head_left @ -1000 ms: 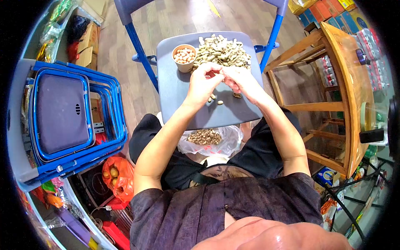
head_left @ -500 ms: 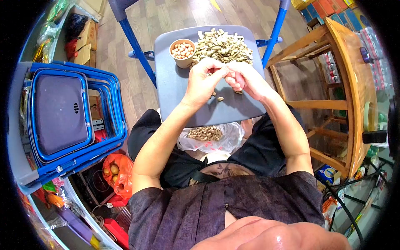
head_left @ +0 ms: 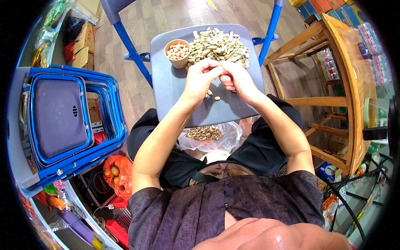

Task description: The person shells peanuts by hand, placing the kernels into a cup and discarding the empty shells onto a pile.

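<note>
My left hand (head_left: pixel 199 82) and my right hand (head_left: pixel 239 82) meet fingertip to fingertip above the grey chair seat (head_left: pixel 171 93). Both are closed in a pinch, and whatever lies between the fingertips is too small to make out. Just beyond them is a heap of peanut shells (head_left: pixel 218 46). A cup of shelled peanuts (head_left: pixel 177 51) stands to the left of the heap. A loose peanut (head_left: pixel 217 98) rests on the seat below my hands, with another beside it partly hidden by my left hand. Under the seat's near edge, a clear plastic bag holds unshelled peanuts (head_left: pixel 204 133).
Folded blue-framed chairs (head_left: pixel 62 114) lean at the left. Below them sits an orange bag (head_left: pixel 123 175) with round items inside. A wooden table frame (head_left: pixel 354 100) stands on the right, with packed bottles and boxes behind it.
The view has shifted, so the seat and cup appear slightly further up and left. My hands stay together in a pinch, with small finger movements.
</note>
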The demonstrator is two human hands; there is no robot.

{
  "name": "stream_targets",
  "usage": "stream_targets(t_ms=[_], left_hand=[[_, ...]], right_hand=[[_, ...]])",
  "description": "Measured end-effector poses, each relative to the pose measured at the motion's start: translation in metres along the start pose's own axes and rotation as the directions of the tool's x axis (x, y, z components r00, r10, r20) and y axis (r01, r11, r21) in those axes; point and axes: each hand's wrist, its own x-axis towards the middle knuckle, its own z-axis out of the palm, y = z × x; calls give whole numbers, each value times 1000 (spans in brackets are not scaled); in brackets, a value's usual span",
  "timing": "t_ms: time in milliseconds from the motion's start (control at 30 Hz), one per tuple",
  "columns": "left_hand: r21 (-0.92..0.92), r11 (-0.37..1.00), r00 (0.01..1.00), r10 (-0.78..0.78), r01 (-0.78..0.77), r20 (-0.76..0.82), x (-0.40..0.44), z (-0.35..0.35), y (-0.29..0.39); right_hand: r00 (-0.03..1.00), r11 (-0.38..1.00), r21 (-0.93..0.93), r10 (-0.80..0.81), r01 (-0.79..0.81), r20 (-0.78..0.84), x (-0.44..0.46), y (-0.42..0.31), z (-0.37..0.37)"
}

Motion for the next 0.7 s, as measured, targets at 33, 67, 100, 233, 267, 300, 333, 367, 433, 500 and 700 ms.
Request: stream_targets(t_ms=[33,67,100,233,267,300,333,367,433,500,700], left_hand=[[-16,1000,1000,0,0,1,0,0,0],[-16,1000,1000,0,0,1,0,0,0],[-27,1000,1000,1,-1,2,0,0,0],[-54,998,1000,-14,15,5,1,-1,-2],[-54,998,1000,-14,14,4,2,-1,-4],[-118,992,999,-36,35,-3,4,0,-5],[-181,982,998,-58,56,-9,4,0,-6],[-182,982,998,-58,55,-10,4,-1,-6],[-256,958,992,-129,129,14,3,-3,-2],[-338,925,985,-157,173,73,5,-9,-6],[-530,799,957,-208,285,200,4,-15,-10]], right_hand=[[1000,1000,-15,-9,9,-17,1,1,1],[1000,1000,-15,-9,9,-17,1,0,2],[1000,1000,-16,-21,21,-19,0,0,3],[999,999,-35,-38,36,-33,1,-2,7],[999,999,-36,-37,36,-32,2,1,5],[998,999,-11,-46,45,-35,4,5,2],[998,998,15,-54,55,-38,5,8,1],[998,998,14,-53,54,-37,6,10,-1],[999,998,31,-52,52,-17,4,6,4],[1000,999,46,-27,27,9,4,2,3],[998,996,55,67,-67,12,0,-10,-7]])
